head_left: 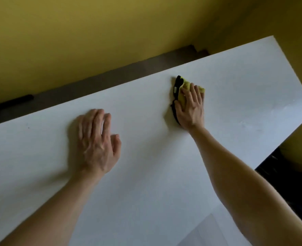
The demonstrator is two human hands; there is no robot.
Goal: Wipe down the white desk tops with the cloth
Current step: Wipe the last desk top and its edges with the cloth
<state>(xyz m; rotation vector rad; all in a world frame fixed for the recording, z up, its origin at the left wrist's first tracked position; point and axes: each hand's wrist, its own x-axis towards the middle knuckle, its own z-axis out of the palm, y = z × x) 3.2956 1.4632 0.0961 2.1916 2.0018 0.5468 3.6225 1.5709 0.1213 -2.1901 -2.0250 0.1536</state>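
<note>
My right hand [191, 108] lies palm down on the cloth [182, 93], fingers stretched out and slightly spread, pressing it flat against the desk [155, 183] rather than gripping it. The cloth is yellow with a black edge and sits on the right of the white desk, near its far edge. My left hand [98, 141] rests flat on the desk to the left and nearer me, fingers straight, holding nothing. Beyond the far edge rises a yellow wall [93, 32]
</note>
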